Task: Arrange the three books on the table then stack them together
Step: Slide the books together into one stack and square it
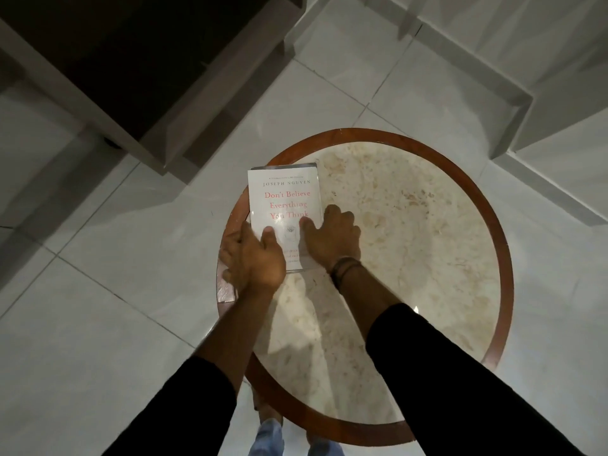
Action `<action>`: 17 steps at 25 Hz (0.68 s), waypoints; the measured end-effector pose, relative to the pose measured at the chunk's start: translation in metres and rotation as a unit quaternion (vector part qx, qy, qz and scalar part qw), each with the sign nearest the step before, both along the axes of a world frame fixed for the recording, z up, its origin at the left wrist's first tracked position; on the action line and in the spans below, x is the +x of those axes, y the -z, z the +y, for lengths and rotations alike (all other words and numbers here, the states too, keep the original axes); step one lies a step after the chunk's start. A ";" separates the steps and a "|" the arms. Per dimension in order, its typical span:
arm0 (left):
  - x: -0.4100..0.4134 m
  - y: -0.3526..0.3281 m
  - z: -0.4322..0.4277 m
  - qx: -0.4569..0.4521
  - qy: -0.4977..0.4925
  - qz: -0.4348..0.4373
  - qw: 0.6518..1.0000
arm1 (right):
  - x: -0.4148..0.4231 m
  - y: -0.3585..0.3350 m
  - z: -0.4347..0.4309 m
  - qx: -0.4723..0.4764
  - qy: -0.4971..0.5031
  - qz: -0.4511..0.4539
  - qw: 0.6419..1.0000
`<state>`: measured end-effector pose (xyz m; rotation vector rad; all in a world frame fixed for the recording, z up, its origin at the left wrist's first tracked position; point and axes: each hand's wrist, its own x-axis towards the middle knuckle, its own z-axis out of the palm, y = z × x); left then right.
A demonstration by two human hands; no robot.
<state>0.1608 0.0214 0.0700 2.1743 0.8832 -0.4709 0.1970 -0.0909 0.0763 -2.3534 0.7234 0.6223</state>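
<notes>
A white book point(283, 192) with red title lettering lies face up at the left edge of the round table point(411, 225). A thin darker edge shows past its far side, so something lies beneath it; how many books are under it I cannot tell. My left hand point(253, 258) grips the book's near left corner, thumb on the cover. My right hand point(329, 238) holds the near right side, thumb on the cover and fingers spread on the tabletop.
The table has a pale marble top and a reddish wooden rim point(500, 251). Glossy white floor tiles point(98, 324) surround it. A dark cabinet point(131, 60) stands at the far left, and pale steps point(526, 93) rise at the far right.
</notes>
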 end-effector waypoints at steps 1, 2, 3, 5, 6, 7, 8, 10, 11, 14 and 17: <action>0.005 0.001 -0.007 -0.018 0.006 0.025 1.000 | -0.001 0.001 0.007 -0.008 0.002 0.000 1.000; 0.007 0.002 -0.012 -0.029 -0.002 0.031 0.999 | -0.001 0.001 0.012 -0.010 0.010 0.001 1.000; 0.007 0.003 -0.013 -0.037 -0.019 0.026 0.999 | -0.002 0.002 0.015 -0.008 0.019 0.000 1.000; 0.007 0.004 -0.003 -0.082 -0.052 -0.010 0.995 | -0.002 0.001 0.011 0.014 0.027 -0.016 0.999; 0.007 0.004 0.005 -0.122 -0.069 -0.034 0.990 | -0.001 0.000 0.005 0.045 0.027 -0.034 0.998; 0.007 0.003 0.013 -0.163 -0.078 -0.055 0.982 | -0.001 -0.001 -0.001 0.096 0.031 -0.055 0.993; 0.005 0.000 0.022 -0.192 -0.069 -0.068 0.976 | -0.003 -0.004 -0.007 0.161 0.038 -0.074 0.983; -0.003 -0.007 0.035 -0.228 -0.019 -0.106 0.968 | -0.010 -0.013 -0.017 0.256 0.026 -0.122 0.959; -0.008 -0.012 0.040 -0.245 -0.001 -0.134 0.960 | -0.014 -0.017 -0.022 0.273 0.006 -0.157 0.949; -0.018 -0.015 0.049 -0.227 0.059 -0.225 0.946 | -0.029 -0.014 -0.029 0.275 -0.058 -0.260 0.924; -0.020 -0.005 0.042 -0.174 0.092 -0.217 0.956 | -0.040 -0.007 -0.024 0.256 -0.075 -0.277 0.923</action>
